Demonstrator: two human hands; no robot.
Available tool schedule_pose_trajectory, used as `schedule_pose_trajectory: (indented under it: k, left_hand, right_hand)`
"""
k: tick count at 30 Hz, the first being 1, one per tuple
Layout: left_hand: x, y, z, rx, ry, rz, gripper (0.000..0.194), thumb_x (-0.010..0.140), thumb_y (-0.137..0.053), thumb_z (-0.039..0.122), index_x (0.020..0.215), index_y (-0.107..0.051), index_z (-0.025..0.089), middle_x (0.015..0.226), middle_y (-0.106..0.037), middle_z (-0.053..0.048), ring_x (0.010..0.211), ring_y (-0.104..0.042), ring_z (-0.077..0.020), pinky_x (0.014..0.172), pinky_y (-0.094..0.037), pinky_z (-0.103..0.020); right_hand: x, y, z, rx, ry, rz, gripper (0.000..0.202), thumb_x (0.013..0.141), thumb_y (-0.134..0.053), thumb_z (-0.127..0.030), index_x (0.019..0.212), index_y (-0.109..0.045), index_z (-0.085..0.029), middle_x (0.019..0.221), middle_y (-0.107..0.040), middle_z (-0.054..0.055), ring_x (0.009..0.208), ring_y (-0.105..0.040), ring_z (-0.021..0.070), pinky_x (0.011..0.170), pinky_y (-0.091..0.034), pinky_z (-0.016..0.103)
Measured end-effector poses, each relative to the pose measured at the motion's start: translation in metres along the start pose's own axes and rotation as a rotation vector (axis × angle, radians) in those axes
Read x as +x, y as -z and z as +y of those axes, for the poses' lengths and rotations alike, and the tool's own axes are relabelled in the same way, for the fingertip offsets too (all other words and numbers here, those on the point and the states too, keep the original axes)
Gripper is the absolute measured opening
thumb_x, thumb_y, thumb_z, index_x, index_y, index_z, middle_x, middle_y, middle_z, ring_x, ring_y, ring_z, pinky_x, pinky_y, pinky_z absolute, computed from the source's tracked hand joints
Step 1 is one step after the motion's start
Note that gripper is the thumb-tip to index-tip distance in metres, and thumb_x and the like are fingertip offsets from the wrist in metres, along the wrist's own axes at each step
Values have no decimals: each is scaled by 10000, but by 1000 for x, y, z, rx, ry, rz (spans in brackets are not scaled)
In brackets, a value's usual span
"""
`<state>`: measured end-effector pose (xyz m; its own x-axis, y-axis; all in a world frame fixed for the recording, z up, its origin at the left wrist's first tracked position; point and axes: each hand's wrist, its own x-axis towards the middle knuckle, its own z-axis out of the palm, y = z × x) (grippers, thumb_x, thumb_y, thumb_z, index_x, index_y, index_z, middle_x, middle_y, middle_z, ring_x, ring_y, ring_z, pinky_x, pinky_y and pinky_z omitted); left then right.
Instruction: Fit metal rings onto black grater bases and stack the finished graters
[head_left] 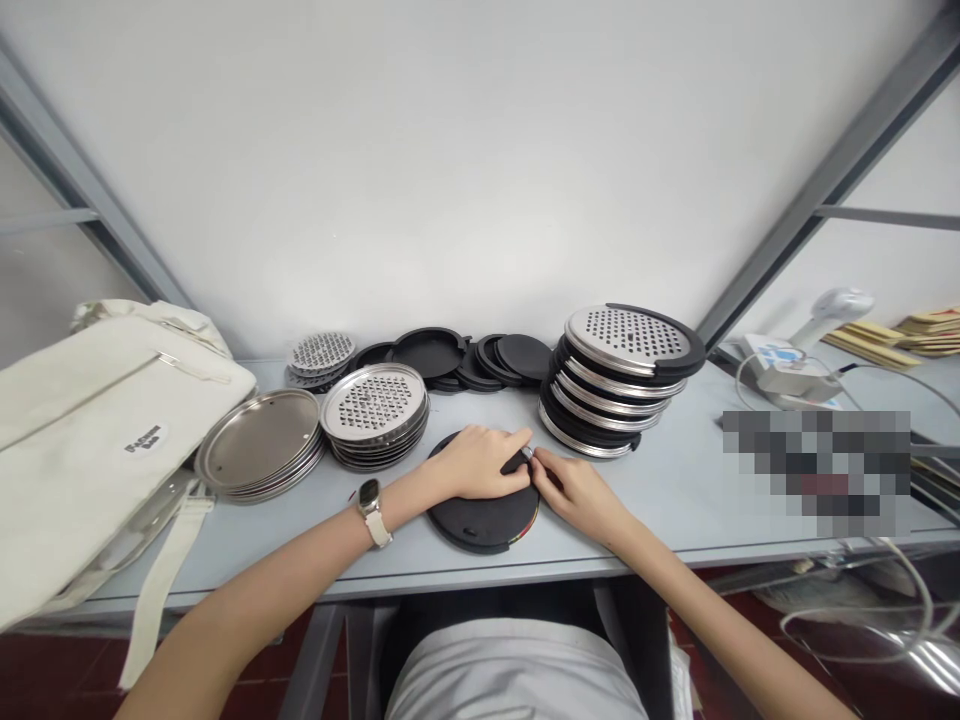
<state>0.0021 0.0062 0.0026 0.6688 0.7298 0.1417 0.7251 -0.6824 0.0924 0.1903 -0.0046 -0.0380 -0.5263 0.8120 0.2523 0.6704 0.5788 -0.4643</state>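
A black round disc (484,525) lies on the table in front of me, with a thin strip of red and yellow at its right edge. My left hand (484,462) rests on top of it, thumb and forefinger curled round a small dark part with a silvery tip near the upper right edge. Against that same edge, my right hand (570,492) has its fingertips pinched together. Exactly what lies between the right fingers is hidden. A watch (370,493) with a pale strap is on my left wrist.
Plain metal discs (262,440), perforated metal plates (375,405) and a smaller grater plate (322,352) stand left. Black round covers (427,352) lie along the wall. A tall stack of perforated plates with black rims (630,340) stands right. A white bag (112,430) covers the left side.
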Motion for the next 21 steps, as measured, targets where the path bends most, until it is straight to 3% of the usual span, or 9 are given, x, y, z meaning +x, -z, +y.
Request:
schedule_pose_trajectory:
  k: [21]
  left_hand:
    - [0,1,0,-11,-9,0,189,858,-437,347,980,-458,205,811,-658,-24,694,-639,-216,590,-415,-282]
  right_hand:
    - [-1,0,0,13,2,1,267,958,-324,-295,750,-465,-204,596,-516,-13,492,-440,120,523,-279,244]
